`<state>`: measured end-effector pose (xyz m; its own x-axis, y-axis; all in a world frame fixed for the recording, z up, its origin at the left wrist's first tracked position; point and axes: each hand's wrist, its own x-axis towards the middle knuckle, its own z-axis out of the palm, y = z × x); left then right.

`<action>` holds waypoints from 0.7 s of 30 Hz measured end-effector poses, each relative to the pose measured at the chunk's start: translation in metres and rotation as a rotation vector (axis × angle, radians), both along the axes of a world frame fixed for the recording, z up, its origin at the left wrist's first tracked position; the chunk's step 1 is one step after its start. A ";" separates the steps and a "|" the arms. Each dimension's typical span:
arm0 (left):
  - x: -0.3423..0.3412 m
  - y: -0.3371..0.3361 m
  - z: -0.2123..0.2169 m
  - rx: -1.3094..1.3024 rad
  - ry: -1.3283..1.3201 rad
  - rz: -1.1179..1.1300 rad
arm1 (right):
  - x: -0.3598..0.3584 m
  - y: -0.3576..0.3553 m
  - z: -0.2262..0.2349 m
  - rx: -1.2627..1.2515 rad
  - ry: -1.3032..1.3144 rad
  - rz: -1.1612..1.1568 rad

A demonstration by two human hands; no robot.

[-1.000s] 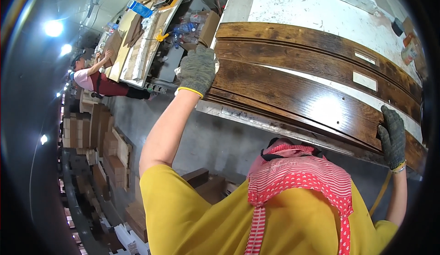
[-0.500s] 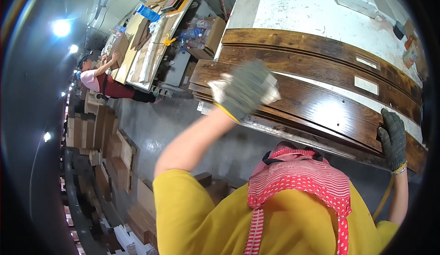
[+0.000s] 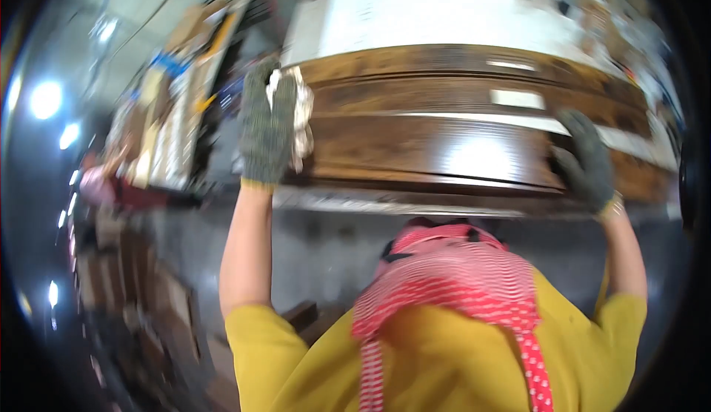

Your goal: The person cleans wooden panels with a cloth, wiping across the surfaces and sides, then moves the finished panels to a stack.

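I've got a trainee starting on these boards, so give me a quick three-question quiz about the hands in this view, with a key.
1. True or false: the left hand and the right hand are both gloved.

2. Which holds the cloth?
A. Right hand
B. Left hand
C. Both hands

3. Fill in the blank, from the wearer's side: the right hand is at the ____ end of the front board.

Key: 1. True. 2. B. 3. Right.
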<state>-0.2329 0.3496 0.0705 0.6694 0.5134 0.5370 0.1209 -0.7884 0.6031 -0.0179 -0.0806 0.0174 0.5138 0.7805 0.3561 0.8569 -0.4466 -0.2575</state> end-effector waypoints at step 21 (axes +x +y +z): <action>0.203 -0.280 -0.050 0.385 0.865 -0.645 | 0.040 -0.357 -0.047 1.792 0.732 -0.449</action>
